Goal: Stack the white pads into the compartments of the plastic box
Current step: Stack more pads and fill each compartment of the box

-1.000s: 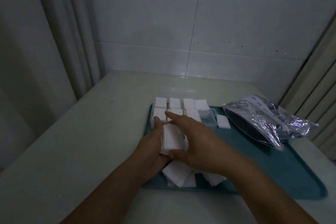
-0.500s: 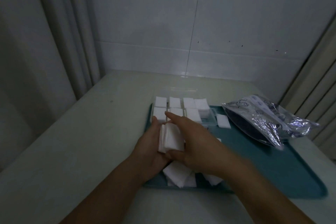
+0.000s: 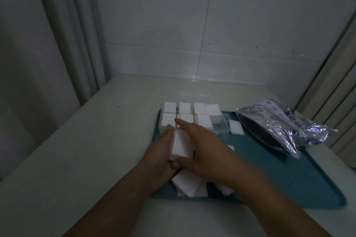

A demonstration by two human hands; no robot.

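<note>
Both forearms reach in from the near edge of the surface (image 3: 81,140) and meet over the teal tray (image 3: 289,175). The left hand (image 3: 159,158) cups a small stack of white pads (image 3: 181,145) from the left; the right hand (image 3: 208,152) lies over it, forefinger stretched forward, thumb under the near end, so each grip holds the stack. Its long axis runs away from the person toward the plastic box (image 3: 224,124) at the tray's far left corner.
</note>
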